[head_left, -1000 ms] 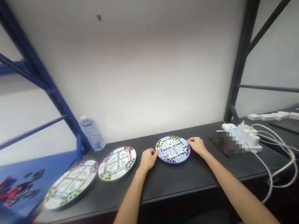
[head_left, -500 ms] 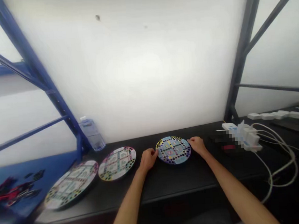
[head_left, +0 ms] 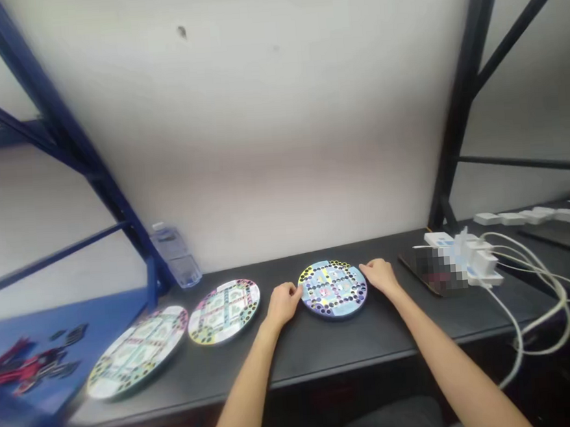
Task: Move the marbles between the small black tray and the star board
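Note:
A round game board (head_left: 333, 289) with a light blue, yellow and purple print and dark round holes lies flat on the black table. At its left edge is my left hand (head_left: 285, 302), fingers curled and closed on the rim. My right hand (head_left: 379, 275) has its fingers closed at the right rim; its fingertips are partly hidden, so the exact grip is hard to see. To the left lie a second round board (head_left: 224, 312) with pink and yellow edges and a third, similar board (head_left: 139, 350) nearer the table's left end.
A clear plastic bottle (head_left: 177, 257) leans by the blue rack post (head_left: 113, 199). On the right are a white power strip with plugs (head_left: 478, 258), looping white cables (head_left: 562, 301) and a partly pixelated dark flat object (head_left: 433, 271). Red and black items (head_left: 32, 368) lie on a blue surface.
The picture's brightness has shifted: the wall looks darker and the table lighter. Both hands and the board between them stay almost in place.

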### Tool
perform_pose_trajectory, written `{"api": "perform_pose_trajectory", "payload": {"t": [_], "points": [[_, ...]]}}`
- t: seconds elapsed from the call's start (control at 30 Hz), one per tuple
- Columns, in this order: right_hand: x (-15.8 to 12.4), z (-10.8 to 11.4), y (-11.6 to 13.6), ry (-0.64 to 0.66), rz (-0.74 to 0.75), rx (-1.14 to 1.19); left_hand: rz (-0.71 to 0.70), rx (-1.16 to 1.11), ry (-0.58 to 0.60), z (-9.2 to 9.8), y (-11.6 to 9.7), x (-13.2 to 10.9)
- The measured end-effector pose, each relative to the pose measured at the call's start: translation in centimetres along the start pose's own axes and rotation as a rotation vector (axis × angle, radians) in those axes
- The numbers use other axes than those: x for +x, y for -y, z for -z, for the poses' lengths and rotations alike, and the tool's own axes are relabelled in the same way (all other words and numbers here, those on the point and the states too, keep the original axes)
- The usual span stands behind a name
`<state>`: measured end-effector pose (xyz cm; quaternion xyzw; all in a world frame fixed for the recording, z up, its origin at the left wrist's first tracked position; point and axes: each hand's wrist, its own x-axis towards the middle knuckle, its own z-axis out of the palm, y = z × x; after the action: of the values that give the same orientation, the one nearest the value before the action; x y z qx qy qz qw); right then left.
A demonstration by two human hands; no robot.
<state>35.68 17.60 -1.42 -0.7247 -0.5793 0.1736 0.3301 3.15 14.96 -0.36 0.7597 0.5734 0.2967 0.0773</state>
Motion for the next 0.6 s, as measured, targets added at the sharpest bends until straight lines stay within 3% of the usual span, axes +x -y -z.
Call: {"api": "perform_pose_trajectory", "payload": {"t": [0.27,0.6], "points": [[-0.09,0.17,-0.38,0.139,-0.109,0.260,0.001,0.029,0.021,-0.14,-0.03,0.16],[-0.16,-0.59,-0.28,0.070,-0.014,0.248,0.002,0.096,-0.002,-0.07,-0.56,0.15]]}}
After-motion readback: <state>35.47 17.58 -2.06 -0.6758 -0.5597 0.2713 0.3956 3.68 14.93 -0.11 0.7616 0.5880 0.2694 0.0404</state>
